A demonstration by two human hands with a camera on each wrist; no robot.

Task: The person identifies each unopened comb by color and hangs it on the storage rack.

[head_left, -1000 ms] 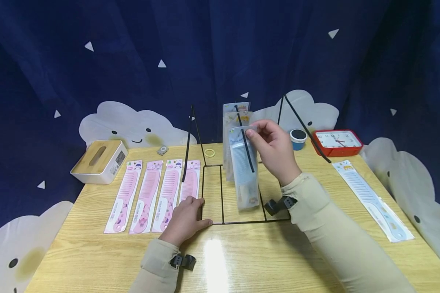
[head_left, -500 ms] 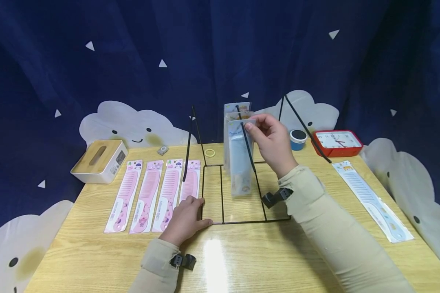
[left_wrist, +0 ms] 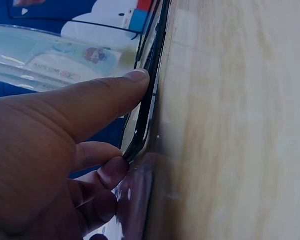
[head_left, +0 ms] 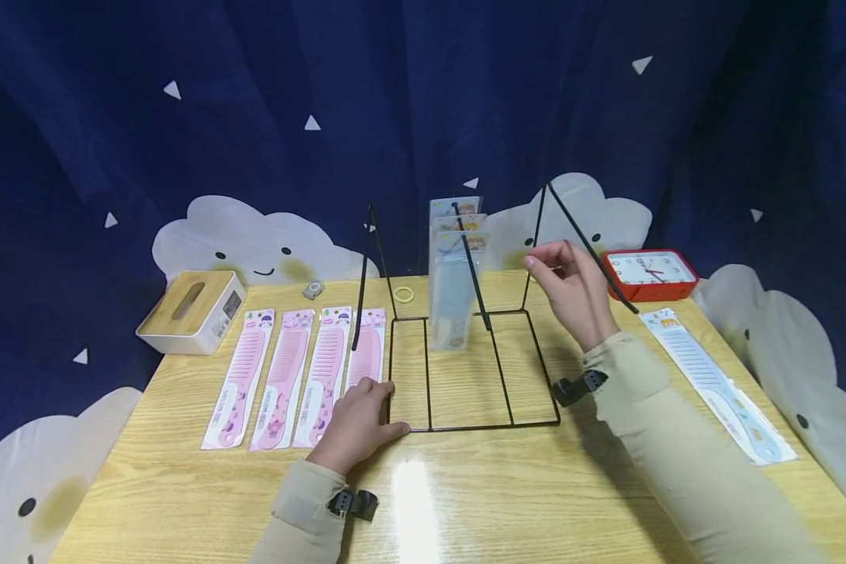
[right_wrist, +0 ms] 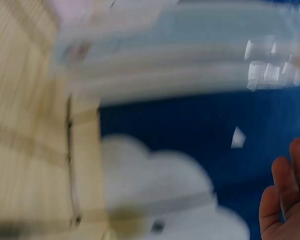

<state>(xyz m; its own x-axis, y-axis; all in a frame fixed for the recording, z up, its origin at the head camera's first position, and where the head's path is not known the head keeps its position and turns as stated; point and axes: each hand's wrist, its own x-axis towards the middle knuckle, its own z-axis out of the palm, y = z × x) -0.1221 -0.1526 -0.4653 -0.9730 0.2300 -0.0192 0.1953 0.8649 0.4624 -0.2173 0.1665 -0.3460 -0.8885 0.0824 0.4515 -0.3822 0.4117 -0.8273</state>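
A black wire rack (head_left: 428, 374) stands mid-table with three slanted pegs. Three packaged blue combs (head_left: 450, 291) hang on its middle peg. My left hand (head_left: 388, 409) rests on the table at the rack's front left corner and pinches the base wire (left_wrist: 152, 85) between thumb and curled fingers. My right hand (head_left: 551, 268) hovers to the right of the hanging combs, near the right peg, with loosely bent fingers (right_wrist: 285, 197) that hold nothing. The hanging combs (right_wrist: 180, 65) show blurred in the right wrist view.
Several packaged pink combs (head_left: 282, 376) lie in a row left of the rack. One packaged blue comb (head_left: 719, 384) lies at the table's right side. A tissue box (head_left: 192, 310), a yellow ring (head_left: 403, 294) and a red clock (head_left: 648, 272) sit along the back.
My right hand slid the front blue comb back along the middle peg, let it go and moved away to the right. The left hand stayed put.
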